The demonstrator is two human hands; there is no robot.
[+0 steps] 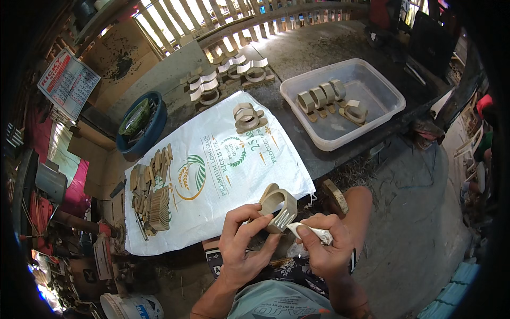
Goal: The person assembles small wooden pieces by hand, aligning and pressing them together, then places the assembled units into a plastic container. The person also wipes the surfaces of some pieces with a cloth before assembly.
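1. Left hand (241,242) pinches wooden ring piece (279,204), raised over white sack (212,170) edge.
2. Right hand (324,244) grips white folded strip (308,232), its tip touching the piece's lower right.

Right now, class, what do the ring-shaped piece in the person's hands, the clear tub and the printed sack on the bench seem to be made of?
Ring-shaped piece in the left hand: probably bare wood, given its pale tan, matte surface and cut slots.
Clear tub: likely plastic, translucent and glossy, with a moulded rim.
Printed sack: seemingly woven plastic, white with a slight sheen and a frayed edge.
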